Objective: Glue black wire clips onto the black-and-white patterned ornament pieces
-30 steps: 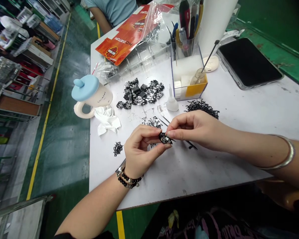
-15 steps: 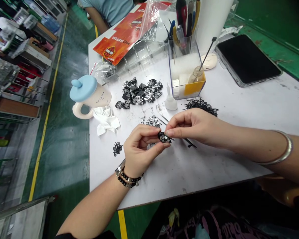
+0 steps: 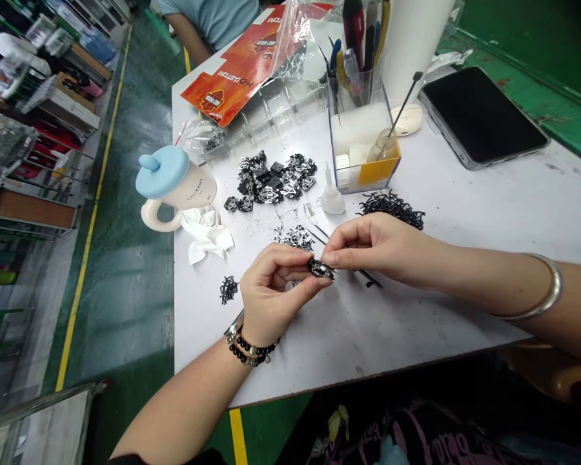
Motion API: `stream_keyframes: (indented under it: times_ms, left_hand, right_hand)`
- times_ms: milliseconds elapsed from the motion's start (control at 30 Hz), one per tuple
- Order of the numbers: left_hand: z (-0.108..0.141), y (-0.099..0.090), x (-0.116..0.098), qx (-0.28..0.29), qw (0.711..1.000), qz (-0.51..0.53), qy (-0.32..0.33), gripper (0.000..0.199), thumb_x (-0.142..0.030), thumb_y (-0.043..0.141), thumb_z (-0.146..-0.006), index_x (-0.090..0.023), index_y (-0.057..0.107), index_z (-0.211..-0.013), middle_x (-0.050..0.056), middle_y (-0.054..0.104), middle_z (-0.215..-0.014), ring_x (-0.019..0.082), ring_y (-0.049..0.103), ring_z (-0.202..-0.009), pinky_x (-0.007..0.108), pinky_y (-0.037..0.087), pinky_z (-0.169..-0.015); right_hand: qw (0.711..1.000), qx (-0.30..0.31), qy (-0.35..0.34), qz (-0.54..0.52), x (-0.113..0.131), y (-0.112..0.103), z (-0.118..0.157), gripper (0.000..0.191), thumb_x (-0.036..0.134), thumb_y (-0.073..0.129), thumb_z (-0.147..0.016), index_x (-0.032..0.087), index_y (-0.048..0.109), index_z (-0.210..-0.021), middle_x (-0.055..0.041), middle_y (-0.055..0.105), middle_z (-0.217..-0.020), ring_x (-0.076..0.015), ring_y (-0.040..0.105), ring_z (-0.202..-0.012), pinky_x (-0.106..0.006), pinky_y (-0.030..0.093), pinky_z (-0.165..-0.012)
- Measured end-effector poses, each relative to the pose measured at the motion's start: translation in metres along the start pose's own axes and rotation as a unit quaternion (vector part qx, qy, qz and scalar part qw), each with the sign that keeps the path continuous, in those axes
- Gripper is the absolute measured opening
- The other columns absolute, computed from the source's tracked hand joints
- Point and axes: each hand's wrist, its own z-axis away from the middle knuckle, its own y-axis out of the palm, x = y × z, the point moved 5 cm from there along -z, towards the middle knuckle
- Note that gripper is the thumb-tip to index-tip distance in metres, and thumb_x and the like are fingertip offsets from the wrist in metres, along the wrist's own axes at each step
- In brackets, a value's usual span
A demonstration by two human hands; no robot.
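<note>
My left hand [image 3: 275,284] pinches a small black-and-silver piece [image 3: 321,268] between thumb and fingertips, above the white table. My right hand [image 3: 368,242] is closed at the piece's upper right edge, thumb and forefinger pressed together against it. Whether a smaller bit sits between those fingertips is hidden. Dark thin tweezers [image 3: 374,280] pass under the right hand; I cannot tell if they lie on the table or are partly held. Just behind the hands lies a heap of tiny silver bits [image 3: 296,237]. Farther back is a pile of similar black-and-silver pieces [image 3: 271,179].
A white squeeze bottle [image 3: 332,197] stands before a clear tool holder [image 3: 365,174]. Black curly bits [image 3: 392,208] lie right, a smaller heap [image 3: 229,289] left. A lidded mug [image 3: 201,187], crumpled tissue [image 3: 208,239], tablet [image 3: 484,116] and orange card [image 3: 237,71] surround. Someone's arm [image 3: 191,39] is behind.
Both hands keep nearly the same pose around the piece. My right wrist and its bangle have shifted very slightly left.
</note>
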Motion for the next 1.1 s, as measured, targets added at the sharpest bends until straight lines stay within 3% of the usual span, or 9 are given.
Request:
stream_keyframes:
  times_ms: [233, 567, 900, 1100]
  left_hand:
    - [0.000, 0.000, -0.003, -0.007, 1.000, 0.000, -0.002, 0.029, -0.007, 0.079, -0.063, -0.018, 0.067, -0.087, 0.001, 0.062, -0.085, 0.010, 0.066, -0.073, 0.018, 0.059, -0.066]
    - [0.001, 0.000, -0.001, -0.017, 1.000, -0.008, -0.012, 0.028, -0.010, 0.080, -0.063, -0.017, 0.067, -0.087, 0.001, 0.062, -0.083, 0.011, 0.066, -0.072, 0.019, 0.059, -0.064]
    - [0.001, 0.000, -0.005, -0.023, 0.999, -0.024, 0.000, 0.028, -0.014, 0.081, -0.062, -0.017, 0.067, -0.086, 0.002, 0.062, -0.080, 0.011, 0.064, -0.069, 0.020, 0.059, -0.060]
    - [0.001, 0.000, -0.005, -0.028, 0.999, -0.026, 0.001, 0.027, -0.015, 0.081, -0.062, -0.018, 0.067, -0.084, 0.002, 0.062, -0.080, 0.011, 0.063, -0.070, 0.021, 0.057, -0.059]
  right_hand:
    - [1.000, 0.009, 0.002, -0.014, -0.001, 0.001, 0.000, 0.017, 0.031, 0.072, -0.072, 0.015, 0.067, -0.074, 0.0011, 0.058, -0.067, -0.0096, 0.048, -0.063, -0.024, 0.033, -0.056]
    - [0.999, 0.001, -0.050, 0.004, 0.000, 0.001, 0.001, 0.018, 0.033, 0.072, -0.073, 0.015, 0.067, -0.074, 0.0009, 0.059, -0.066, -0.0092, 0.049, -0.062, -0.023, 0.036, -0.055]
    - [0.987, -0.032, -0.110, 0.114, 0.007, 0.003, 0.009, 0.024, 0.039, 0.062, -0.083, 0.017, 0.065, -0.074, 0.0020, 0.053, -0.060, -0.0082, 0.040, -0.053, -0.024, 0.031, -0.051]
    - [0.970, -0.070, -0.143, 0.183, 0.007, 0.004, 0.014, 0.021, 0.036, 0.058, -0.086, 0.018, 0.065, -0.077, 0.0005, 0.056, -0.065, -0.0098, 0.045, -0.057, -0.025, 0.032, -0.052]
